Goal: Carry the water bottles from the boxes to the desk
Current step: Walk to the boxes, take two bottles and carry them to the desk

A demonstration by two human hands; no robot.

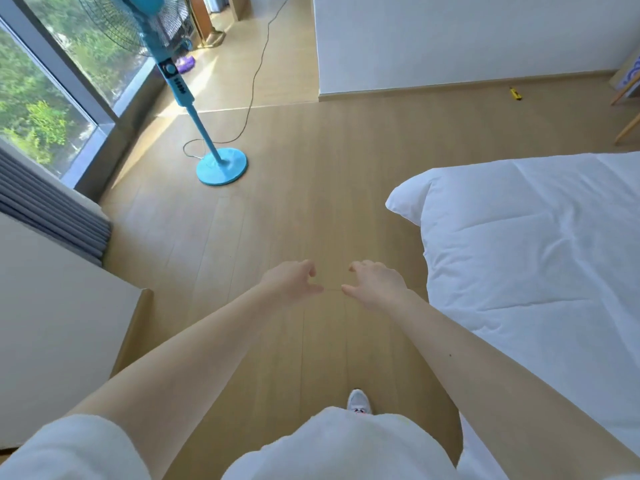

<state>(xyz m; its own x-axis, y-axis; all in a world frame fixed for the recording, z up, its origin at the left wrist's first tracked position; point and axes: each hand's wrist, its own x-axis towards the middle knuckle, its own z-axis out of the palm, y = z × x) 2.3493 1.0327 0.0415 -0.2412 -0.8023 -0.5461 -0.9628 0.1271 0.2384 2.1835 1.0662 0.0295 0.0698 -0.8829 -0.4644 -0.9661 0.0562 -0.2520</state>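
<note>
We cannot tell where the water bottles are in this view. The person's left hand and right hand reach forward side by side over the pale wooden plank floor, close together but not touching. On both hands the fingers are loosely curled with the thumbs pointing inward, and neither holds anything. Both forearms are bare, and a white sleeve covers the left upper arm. Below the hands, the toe of a grey and white sneaker shows past the white garment on the person's body.

Just to the right of the right arm lies a bed with a rumpled white duvet, its rounded corner hanging toward the floor. To the left stands a plain white panel, and behind it we see grey pleated fabric below a large window with green trees outside.

Farther ahead, a bright blue pedestal fan stands upright on its round base near the window. Its thin dark cord loops beside the base and trails away across the floor. A white wall rises beyond, with a small yellow object lying on the floor near its foot.
</note>
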